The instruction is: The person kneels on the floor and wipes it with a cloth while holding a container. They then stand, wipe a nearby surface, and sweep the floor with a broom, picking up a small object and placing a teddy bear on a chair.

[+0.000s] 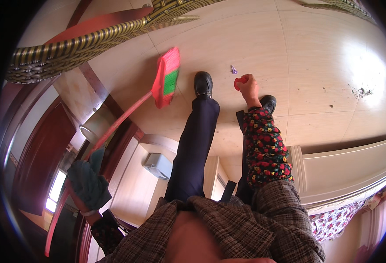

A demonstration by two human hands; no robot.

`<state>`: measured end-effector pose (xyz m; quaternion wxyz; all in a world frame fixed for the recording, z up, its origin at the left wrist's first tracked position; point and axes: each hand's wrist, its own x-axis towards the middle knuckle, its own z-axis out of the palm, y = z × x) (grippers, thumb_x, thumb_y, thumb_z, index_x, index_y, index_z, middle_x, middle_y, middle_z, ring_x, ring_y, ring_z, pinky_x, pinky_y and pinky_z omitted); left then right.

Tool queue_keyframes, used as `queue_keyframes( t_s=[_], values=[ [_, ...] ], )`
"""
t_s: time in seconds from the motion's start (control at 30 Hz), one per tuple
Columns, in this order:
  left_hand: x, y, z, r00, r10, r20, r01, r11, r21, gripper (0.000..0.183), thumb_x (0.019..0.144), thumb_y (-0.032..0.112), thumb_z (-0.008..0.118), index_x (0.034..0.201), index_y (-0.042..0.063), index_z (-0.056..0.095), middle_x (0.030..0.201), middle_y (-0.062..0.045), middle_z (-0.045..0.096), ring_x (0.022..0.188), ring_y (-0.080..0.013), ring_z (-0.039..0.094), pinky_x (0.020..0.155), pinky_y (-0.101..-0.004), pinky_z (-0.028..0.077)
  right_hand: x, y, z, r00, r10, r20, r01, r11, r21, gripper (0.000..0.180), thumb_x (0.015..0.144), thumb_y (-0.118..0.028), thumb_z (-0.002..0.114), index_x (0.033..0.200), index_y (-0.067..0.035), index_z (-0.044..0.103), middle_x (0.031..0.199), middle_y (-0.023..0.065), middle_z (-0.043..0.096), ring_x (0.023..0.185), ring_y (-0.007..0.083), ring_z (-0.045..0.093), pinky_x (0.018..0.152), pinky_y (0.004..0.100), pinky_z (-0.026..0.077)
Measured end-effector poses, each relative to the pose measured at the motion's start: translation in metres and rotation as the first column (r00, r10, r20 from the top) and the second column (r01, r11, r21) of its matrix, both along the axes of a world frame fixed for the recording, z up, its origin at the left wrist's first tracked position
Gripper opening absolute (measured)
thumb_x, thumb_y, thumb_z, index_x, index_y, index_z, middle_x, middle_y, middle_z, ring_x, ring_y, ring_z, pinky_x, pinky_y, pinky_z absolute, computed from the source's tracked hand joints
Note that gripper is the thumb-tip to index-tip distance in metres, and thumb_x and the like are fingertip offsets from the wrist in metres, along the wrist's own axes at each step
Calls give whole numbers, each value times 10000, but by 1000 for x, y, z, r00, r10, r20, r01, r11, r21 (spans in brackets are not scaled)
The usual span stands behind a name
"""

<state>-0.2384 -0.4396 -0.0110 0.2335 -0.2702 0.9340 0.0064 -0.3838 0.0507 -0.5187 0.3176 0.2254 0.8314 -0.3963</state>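
At the left, my left hand [76, 198] is around the red handle [122, 119] of a broom, and a grey-green cloth [88, 184] covers much of that hand. The broom's head [161, 82] has pink and green bristles and is at floor level, left of my left shoe [203, 84]. My right hand [250, 87] reaches down past my right shoe [269, 102]. Between its thumb and fingers is a small red object [239, 83], rounded and partly hidden. Just beyond that hand, a small purple item [233, 69] lies on the tiled floor.
Dark debris [362, 92] is scattered on the floor at the right. A woven rattan chair [81, 46] stands at the upper left. A cream furniture panel [351, 169] is at the lower right. A light bucket [97, 126] and a grey-white bin [158, 165] stand at the left.
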Motion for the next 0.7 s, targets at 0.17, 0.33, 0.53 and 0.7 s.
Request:
queue_keyframes(
  t_s=[0.17, 0.33, 0.53, 0.7],
  values=[
    [-6, 0, 2, 990, -80, 113, 88, 994, -70, 428, 1046, 322, 372, 1359, 41, 453, 1305, -82, 547, 1202, -213, 530, 1084, -356, 366, -1, -28, -44, 992, -34, -118, 39, 998, 42, 295, 784, -185, 711, 1014, -34, 604, 940, 225, 678, 904, 399, 651, 781, 467, 517],
    [-7, -6, 2, 971, -167, 171, 191, 973, -132, 440, 1043, 318, 381, 1376, 37, 447, 1324, -90, 544, 1226, -221, 522, 1101, -359, 351, 3, -50, -95, 966, -22, -258, 58, 990, 131, 219, 821, -137, 653, 993, -18, 586, 948, 221, 652, 895, 399, 625, 783, 478, 495],
    [-27, 13, 1, 928, -265, 260, 333, 905, -264, 519, 951, 312, 533, 1362, 2, 462, 1360, -138, 522, 1291, -272, 483, 1133, -383, 311, 3, -49, -99, 940, 203, -273, -93, 925, 368, 138, 837, -175, 607, 906, -56, 621, 944, 154, 631, 926, 357, 592, 789, 471, 456],
    [-44, 44, -10, 797, -483, 363, 590, 752, -295, 596, 895, 342, 592, 1355, -13, 461, 1360, -169, 517, 1286, -313, 482, 1137, -437, 305, -8, -48, -89, 921, 310, -237, -174, 870, 461, 145, 836, -209, 608, 872, -75, 651, 917, 149, 630, 920, 358, 591, 789, 474, 436]
  ],
)
